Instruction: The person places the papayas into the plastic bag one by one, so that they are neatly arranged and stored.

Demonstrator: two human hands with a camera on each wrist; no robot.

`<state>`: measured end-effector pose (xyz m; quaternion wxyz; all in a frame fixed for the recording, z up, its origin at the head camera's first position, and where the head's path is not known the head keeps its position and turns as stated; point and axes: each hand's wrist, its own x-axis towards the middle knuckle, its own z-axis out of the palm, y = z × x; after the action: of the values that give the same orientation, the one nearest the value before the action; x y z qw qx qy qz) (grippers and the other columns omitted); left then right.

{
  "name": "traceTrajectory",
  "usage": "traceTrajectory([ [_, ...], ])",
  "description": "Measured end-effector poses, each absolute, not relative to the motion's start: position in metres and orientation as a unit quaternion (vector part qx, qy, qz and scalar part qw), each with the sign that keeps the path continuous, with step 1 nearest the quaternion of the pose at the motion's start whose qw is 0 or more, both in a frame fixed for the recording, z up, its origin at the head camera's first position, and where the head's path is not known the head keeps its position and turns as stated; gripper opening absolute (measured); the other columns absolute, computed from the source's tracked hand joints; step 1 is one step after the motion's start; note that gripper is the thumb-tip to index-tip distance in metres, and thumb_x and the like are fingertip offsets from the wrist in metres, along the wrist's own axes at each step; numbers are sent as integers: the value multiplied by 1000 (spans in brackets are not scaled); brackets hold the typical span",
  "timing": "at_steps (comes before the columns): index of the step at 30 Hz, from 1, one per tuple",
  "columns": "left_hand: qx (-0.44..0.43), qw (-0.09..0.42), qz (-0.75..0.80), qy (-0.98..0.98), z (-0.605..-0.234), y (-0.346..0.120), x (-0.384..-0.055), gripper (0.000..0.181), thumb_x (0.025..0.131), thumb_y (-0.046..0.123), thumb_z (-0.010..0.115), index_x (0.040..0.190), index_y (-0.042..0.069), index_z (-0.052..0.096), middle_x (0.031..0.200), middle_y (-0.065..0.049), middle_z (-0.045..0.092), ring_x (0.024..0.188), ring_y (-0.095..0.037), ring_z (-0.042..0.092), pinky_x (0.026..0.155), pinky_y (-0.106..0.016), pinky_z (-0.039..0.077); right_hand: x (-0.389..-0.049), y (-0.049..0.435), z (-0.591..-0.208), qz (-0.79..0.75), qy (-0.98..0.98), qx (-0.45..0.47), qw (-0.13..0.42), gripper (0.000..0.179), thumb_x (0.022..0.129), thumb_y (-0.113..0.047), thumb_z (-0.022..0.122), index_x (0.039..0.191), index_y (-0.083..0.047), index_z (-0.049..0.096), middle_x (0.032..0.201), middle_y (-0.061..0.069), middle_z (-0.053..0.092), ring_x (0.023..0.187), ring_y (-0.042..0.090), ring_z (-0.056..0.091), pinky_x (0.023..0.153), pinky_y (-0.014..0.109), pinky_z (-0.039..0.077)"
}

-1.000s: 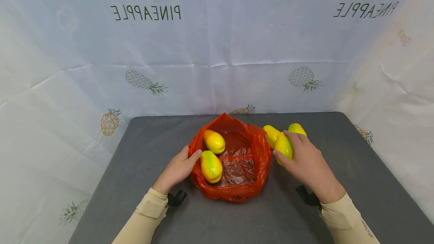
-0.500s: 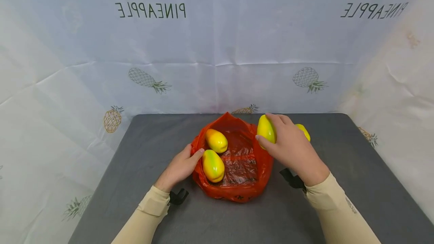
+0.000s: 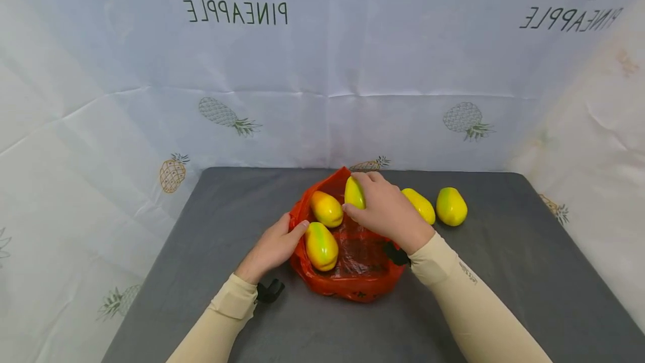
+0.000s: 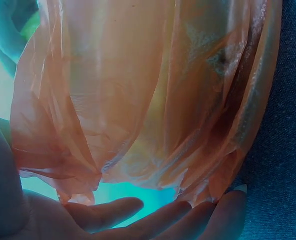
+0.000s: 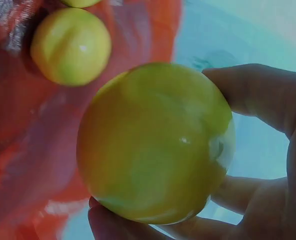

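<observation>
Head view: right fingers [image 3: 364, 178] grip 1 glossy oval fruit [image 3: 355, 194], left fingers [image 3: 282, 224] 1 crinkled plastic bag [image 3: 347, 286].

Bkgd: pale cloth [image 3: 383, 55] w/ pineapple prints [image 3: 218, 111] | mirrored lettering [image 3: 237, 12] | dk gry tbl [image 3: 347, 329], rounded far crnrs [image 3: 513, 178]

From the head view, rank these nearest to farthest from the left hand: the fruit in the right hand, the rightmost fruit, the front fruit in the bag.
1. Front fruit: in the red bag, left side.
2. Held fruit: at the bag's opening, in the right hand.
3. Rightmost fruit: on the table, right side.
</observation>
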<state>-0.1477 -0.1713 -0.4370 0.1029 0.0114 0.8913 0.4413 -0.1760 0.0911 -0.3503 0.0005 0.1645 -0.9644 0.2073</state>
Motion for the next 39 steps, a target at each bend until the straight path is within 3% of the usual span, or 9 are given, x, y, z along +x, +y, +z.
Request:
traceTrajectory([
  [11, 11, 104, 448, 888, -438, -171, -149, 53, 109, 50, 57, 146, 11, 55, 123, -7, 68, 106, -24, 64, 100, -46, 54, -206, 74, -377, 175, -967, 173, -64, 73, 101, -43, 71, 160, -7, 48, 146, 23, 58, 98, 31, 64, 87, 46, 59],
  [22, 5, 105, 451, 886, -436, -170, -147, 56, 110, 49, 58, 147, 8, 54, 127, -9, 68, 107, -25, 64, 102, -49, 55, -222, 70, -393, 166, -967, 166, -93, 72, 105, -39, 66, 162, -3, 41, 149, 25, 55, 109, 33, 61, 96, 50, 56],
  [29, 11, 101, 449, 888, -436, -170, -147, 56, 110, 50, 57, 147, 7, 54, 129, -9, 68, 108, -25, 64, 102, -49, 54, -228, 68, -401, 163, -967, 158, -112, 69, 107, -36, 63, 161, 1, 40, 144, 26, 55, 107, 33, 61, 97, 50, 56],
  [39, 11, 105, 444, 890, -435, -172, -147, 54, 110, 51, 56, 142, 8, 56, 123, -9, 68, 104, -24, 63, 97, -46, 54, -230, 68, -410, 167, -963, 159, -140, 64, 110, -29, 59, 160, 5, 38, 148, 30, 49, 113, 36, 59, 104, 52, 55],
])
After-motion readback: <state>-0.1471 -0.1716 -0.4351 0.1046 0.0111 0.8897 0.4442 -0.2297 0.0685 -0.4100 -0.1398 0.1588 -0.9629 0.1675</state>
